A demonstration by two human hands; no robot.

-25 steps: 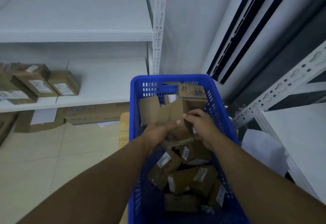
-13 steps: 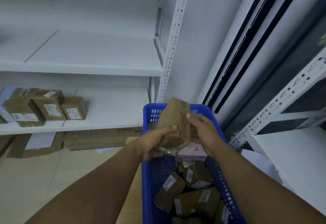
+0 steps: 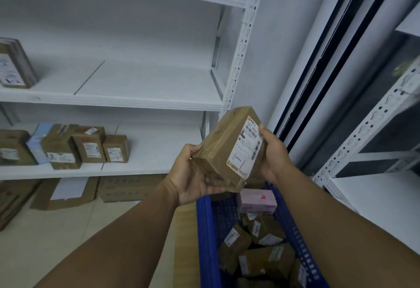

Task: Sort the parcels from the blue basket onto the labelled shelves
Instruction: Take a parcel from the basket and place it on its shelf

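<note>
1. The person is holding a brown taped cardboard parcel (image 3: 223,151) up in both hands, above the far end of the blue slotted plastic basket (image 3: 205,231) and clear of it.
2. The left hand (image 3: 193,174) is gripping the parcel's lower left end, with the thumb lying along the side and the fingers curling beneath.
3. The right hand (image 3: 272,153) is gripping the right side, with the fingers wrapping behind and the thumb pressing on the edge of the white printed shipping label (image 3: 245,147).
4. The parcel is tilting, and its label is facing the camera.
5. More brown labelled parcels (image 3: 261,249) are lying jumbled in the basket, and a pink rectangular box (image 3: 258,200) is sitting on top of them at the far end.
6. A row of brown boxes (image 3: 91,147) is standing on the lower white shelf (image 3: 159,147) of the white metal rack to the left.
7. One brown box (image 3: 13,65) is standing at the left edge of the middle white shelf (image 3: 147,78).
8. Flattened cardboard sheets (image 3: 68,192) are lying on the floor under the rack.
</note>
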